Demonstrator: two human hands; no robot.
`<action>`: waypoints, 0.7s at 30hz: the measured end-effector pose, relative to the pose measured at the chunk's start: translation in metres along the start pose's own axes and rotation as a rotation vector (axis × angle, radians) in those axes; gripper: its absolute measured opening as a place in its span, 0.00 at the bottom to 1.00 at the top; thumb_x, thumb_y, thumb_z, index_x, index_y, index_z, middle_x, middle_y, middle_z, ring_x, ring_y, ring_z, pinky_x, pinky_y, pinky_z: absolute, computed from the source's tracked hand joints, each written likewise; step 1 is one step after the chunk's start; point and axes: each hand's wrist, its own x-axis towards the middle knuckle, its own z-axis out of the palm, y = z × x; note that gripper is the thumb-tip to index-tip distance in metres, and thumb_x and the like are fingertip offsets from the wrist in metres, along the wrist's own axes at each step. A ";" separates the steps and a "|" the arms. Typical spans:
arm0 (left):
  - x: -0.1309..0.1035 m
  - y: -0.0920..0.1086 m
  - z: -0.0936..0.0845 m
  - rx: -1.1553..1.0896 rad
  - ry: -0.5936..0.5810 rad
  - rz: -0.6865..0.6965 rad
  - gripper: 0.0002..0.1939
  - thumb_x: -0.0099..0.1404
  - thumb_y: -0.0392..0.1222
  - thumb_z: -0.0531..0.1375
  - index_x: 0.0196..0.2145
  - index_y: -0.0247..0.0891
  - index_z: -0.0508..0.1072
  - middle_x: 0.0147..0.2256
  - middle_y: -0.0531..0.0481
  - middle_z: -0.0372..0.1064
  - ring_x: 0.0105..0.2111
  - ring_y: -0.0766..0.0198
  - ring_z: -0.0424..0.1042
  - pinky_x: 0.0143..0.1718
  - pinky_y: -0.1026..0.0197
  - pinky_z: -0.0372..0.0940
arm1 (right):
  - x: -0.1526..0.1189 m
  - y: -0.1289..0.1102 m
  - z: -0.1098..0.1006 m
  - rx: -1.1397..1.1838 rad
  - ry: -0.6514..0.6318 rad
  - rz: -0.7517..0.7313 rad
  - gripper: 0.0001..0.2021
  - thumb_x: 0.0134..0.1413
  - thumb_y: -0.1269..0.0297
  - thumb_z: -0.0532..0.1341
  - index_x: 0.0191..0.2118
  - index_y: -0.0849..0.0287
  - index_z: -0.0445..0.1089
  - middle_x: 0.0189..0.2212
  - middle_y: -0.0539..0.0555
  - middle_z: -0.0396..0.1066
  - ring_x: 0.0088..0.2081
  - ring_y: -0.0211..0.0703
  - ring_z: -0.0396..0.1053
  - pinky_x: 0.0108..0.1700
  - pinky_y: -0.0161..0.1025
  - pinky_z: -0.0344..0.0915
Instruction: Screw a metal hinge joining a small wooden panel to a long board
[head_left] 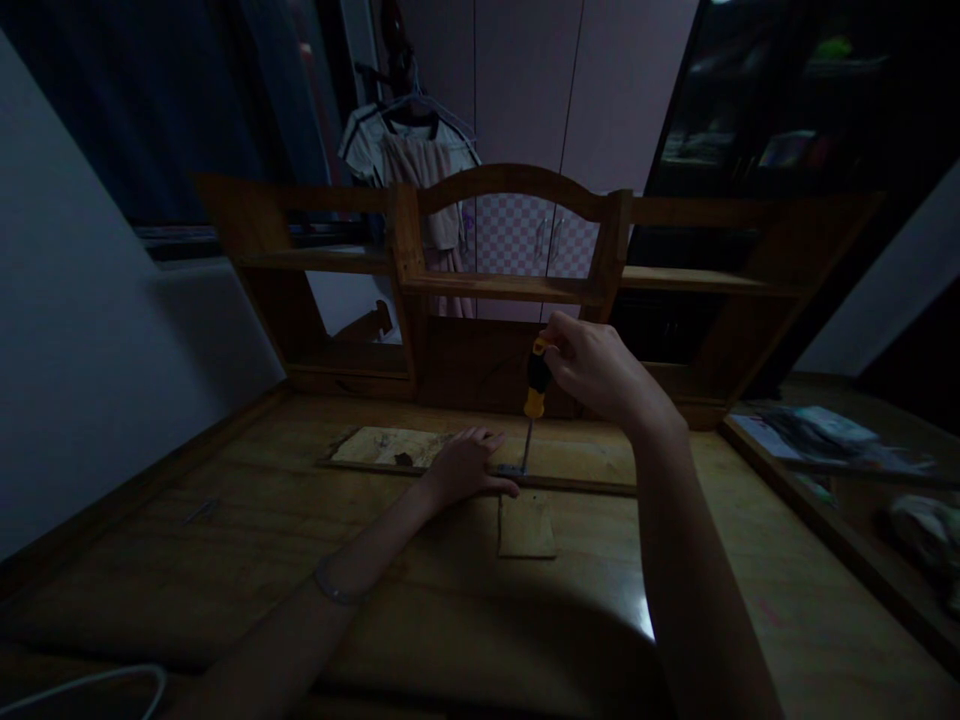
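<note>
Gripping the screwdriver [537, 372], your right hand [596, 368] is curled round its handle above the metal bracket [511, 470], shaft nearly upright to the bracket's right end; your left hand [463, 468], nearer, rests loosely open on the board [390, 449], just left of the bracket.

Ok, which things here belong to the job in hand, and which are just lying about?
In the job:
- screwdriver, in the right hand
- small metal fitting at its tip
- long wooden strip, under the left hand
- probably the small square board

Just about:
- white cable
- papers, right
- hanging T-shirt
</note>
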 end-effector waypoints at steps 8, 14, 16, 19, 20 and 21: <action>0.001 -0.001 0.002 0.012 0.015 0.005 0.53 0.46 0.80 0.57 0.59 0.38 0.67 0.48 0.39 0.69 0.49 0.46 0.70 0.50 0.50 0.65 | -0.002 0.003 0.004 0.006 0.023 -0.017 0.02 0.59 0.67 0.58 0.38 0.57 0.64 0.32 0.54 0.72 0.32 0.41 0.68 0.33 0.36 0.57; 0.000 0.000 0.002 0.029 0.015 0.004 0.54 0.47 0.81 0.56 0.59 0.38 0.67 0.48 0.38 0.69 0.49 0.46 0.70 0.51 0.50 0.64 | -0.001 0.002 0.002 0.030 0.011 0.009 0.04 0.63 0.70 0.52 0.40 0.59 0.63 0.34 0.57 0.73 0.35 0.43 0.70 0.37 0.38 0.59; 0.000 0.001 0.002 0.028 0.022 0.005 0.53 0.47 0.80 0.56 0.59 0.38 0.67 0.48 0.38 0.69 0.48 0.46 0.70 0.51 0.50 0.64 | 0.000 0.002 0.002 0.027 0.007 -0.004 0.05 0.64 0.69 0.52 0.42 0.58 0.65 0.34 0.56 0.72 0.34 0.43 0.69 0.37 0.38 0.59; 0.000 0.000 0.002 0.017 0.027 0.017 0.53 0.47 0.80 0.57 0.59 0.38 0.67 0.49 0.39 0.69 0.48 0.47 0.70 0.51 0.50 0.64 | 0.000 0.002 0.002 0.016 0.018 -0.022 0.07 0.65 0.64 0.54 0.40 0.58 0.67 0.35 0.55 0.72 0.35 0.42 0.69 0.38 0.38 0.60; 0.000 0.000 0.002 0.016 0.027 0.019 0.52 0.47 0.80 0.57 0.59 0.38 0.67 0.49 0.39 0.69 0.48 0.47 0.70 0.51 0.50 0.64 | 0.000 0.002 0.003 0.013 0.024 -0.022 0.07 0.65 0.63 0.54 0.39 0.58 0.68 0.34 0.55 0.72 0.35 0.42 0.69 0.38 0.38 0.60; 0.000 0.000 0.002 0.016 0.027 0.020 0.52 0.47 0.80 0.57 0.58 0.38 0.68 0.49 0.39 0.69 0.48 0.47 0.70 0.51 0.50 0.64 | 0.001 0.002 0.003 0.011 0.030 -0.021 0.08 0.65 0.63 0.54 0.38 0.58 0.68 0.34 0.55 0.72 0.35 0.42 0.69 0.38 0.38 0.59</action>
